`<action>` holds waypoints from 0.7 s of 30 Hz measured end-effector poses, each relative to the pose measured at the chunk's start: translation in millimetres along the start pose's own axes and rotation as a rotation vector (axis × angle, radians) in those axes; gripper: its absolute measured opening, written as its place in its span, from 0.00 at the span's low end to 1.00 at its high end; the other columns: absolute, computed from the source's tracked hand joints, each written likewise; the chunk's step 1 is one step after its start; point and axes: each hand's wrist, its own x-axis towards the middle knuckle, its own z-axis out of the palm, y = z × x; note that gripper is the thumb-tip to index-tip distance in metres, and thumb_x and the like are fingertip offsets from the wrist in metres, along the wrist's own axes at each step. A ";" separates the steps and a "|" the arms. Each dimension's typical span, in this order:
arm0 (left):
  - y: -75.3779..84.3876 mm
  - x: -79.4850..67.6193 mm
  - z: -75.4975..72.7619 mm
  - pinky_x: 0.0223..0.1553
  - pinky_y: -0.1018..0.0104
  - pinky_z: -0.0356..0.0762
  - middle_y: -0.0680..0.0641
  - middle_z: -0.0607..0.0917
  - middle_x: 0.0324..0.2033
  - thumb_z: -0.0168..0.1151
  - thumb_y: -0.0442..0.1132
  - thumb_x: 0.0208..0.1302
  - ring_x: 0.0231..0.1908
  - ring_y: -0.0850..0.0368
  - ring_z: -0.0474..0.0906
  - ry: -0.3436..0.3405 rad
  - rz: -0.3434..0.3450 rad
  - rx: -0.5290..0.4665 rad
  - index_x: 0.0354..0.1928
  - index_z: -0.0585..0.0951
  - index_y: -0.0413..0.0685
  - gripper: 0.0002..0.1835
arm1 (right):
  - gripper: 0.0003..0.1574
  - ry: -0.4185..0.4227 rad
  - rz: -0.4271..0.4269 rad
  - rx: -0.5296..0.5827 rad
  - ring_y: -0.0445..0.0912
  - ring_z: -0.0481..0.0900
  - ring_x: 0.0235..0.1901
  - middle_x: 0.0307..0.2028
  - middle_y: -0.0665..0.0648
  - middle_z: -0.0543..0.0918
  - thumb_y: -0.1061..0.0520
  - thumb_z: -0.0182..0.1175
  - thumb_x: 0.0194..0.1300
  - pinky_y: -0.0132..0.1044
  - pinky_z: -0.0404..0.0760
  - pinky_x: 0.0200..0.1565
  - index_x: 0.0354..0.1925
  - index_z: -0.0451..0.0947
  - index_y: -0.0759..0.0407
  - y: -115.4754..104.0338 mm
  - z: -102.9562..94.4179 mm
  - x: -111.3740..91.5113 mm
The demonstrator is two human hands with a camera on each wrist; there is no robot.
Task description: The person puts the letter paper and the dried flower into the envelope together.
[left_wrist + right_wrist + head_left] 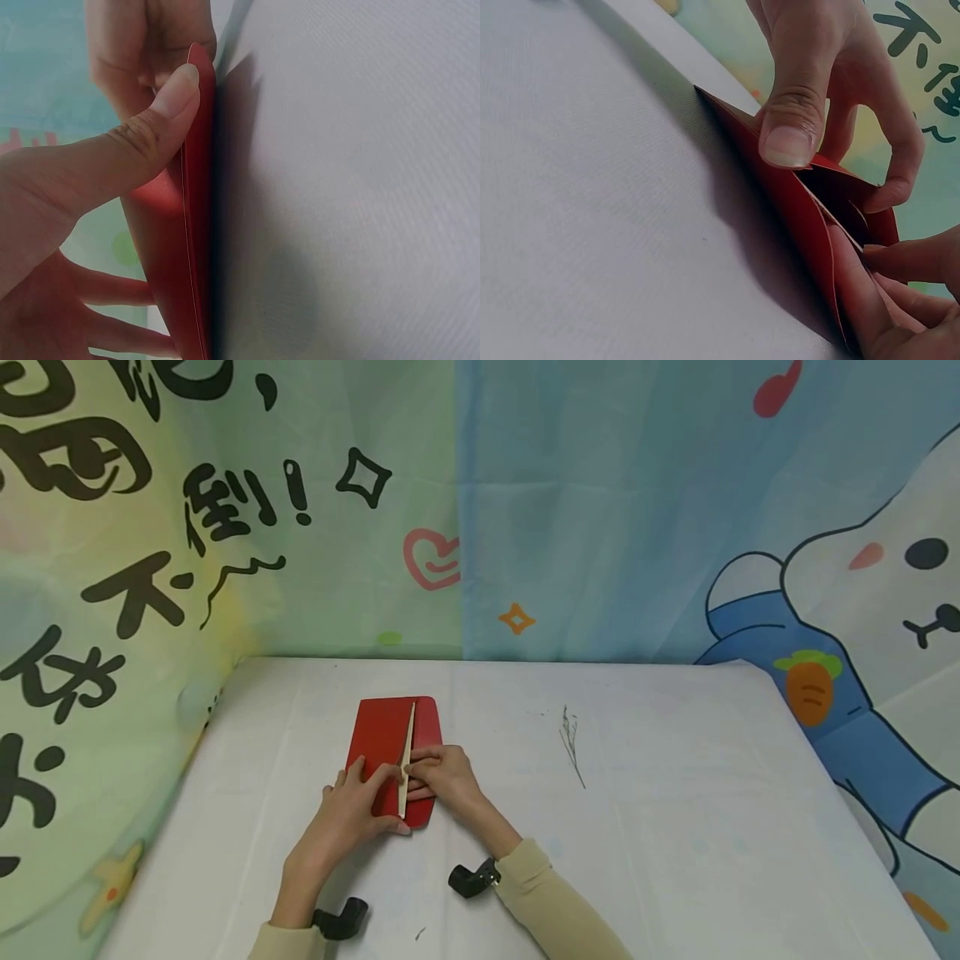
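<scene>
A red envelope lies on the white-covered table, its flap side to the right. Along its opening shows a narrow cream-coloured paper. My left hand spans the envelope's near left part, holding it with the thumb at the near edge and the index finger bent to the opening. In the left wrist view the thumb presses on the red edge. From the right, my right hand reaches into the opening. The right wrist view shows its thumb and a finger pinching the pale paper edge, other fingers partly hidden inside.
A dry, thin sprig lies to the right of the envelope. Near the front is a small plant scrap. Black wrist mounts stick out from both wrists. A printed cloth backdrop stands behind the table and along its left.
</scene>
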 end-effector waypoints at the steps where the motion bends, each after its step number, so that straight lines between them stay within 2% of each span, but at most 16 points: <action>1: 0.1 -0.1 -0.1 0.55 0.23 0.60 0.31 0.67 0.64 0.78 0.56 0.42 0.62 0.29 0.65 0.000 0.000 0.001 0.56 0.73 0.61 0.37 | 0.18 0.004 -0.002 -0.005 0.51 0.88 0.29 0.39 0.68 0.87 0.66 0.60 0.64 0.45 0.86 0.33 0.51 0.76 0.73 0.2 0.4 0.1; 8: 0.3 -0.2 -0.2 0.56 0.23 0.60 0.31 0.66 0.65 0.78 0.55 0.42 0.63 0.29 0.64 -0.008 -0.003 0.000 0.61 0.72 0.61 0.40 | 0.17 0.023 -0.024 -0.038 0.57 0.88 0.31 0.37 0.68 0.87 0.64 0.62 0.63 0.45 0.86 0.33 0.49 0.77 0.72 -1.0 3.5 -0.1; 12: 0.8 -0.7 -0.9 0.57 0.24 0.59 0.31 0.66 0.65 0.78 0.56 0.42 0.64 0.29 0.64 -0.008 -0.002 -0.011 0.60 0.72 0.63 0.40 | 0.15 0.047 -0.053 -0.074 0.60 0.88 0.30 0.35 0.69 0.87 0.66 0.62 0.61 0.44 0.86 0.30 0.46 0.79 0.73 -1.2 6.0 1.3; 21: 0.8 -1.5 -1.9 0.56 0.25 0.61 0.29 0.66 0.64 0.77 0.57 0.42 0.63 0.27 0.64 -0.005 0.013 -0.009 0.57 0.73 0.62 0.38 | 0.14 0.120 -0.153 -0.236 0.52 0.87 0.22 0.29 0.65 0.88 0.70 0.58 0.59 0.38 0.84 0.24 0.44 0.81 0.72 1.5 12.3 4.9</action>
